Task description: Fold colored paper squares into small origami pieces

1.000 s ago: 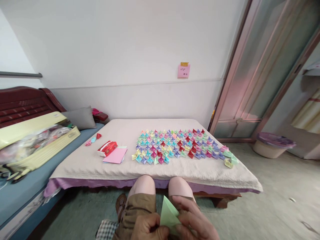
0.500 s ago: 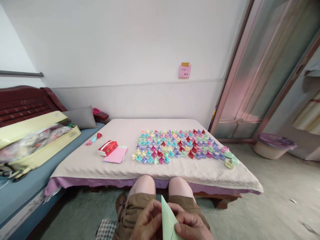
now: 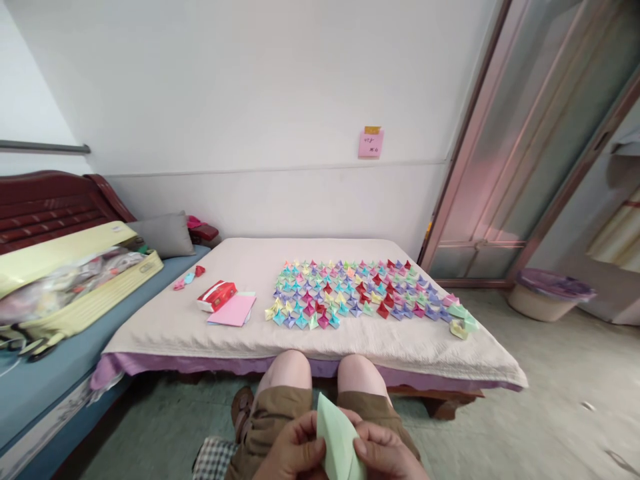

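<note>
Hands (image 3: 340,453) (both low) pinching green paper (image 3: 336,437)

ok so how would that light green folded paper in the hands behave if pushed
The light green folded paper is likely fairly stiff for something so light, since its tip stands up unsupported above the left hand and right hand. Its thin-looking sides would probably dent or crease under a push.

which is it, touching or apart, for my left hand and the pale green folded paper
Touching: the head view shows the left hand, thumb laid on the left edge of the paper.
</note>
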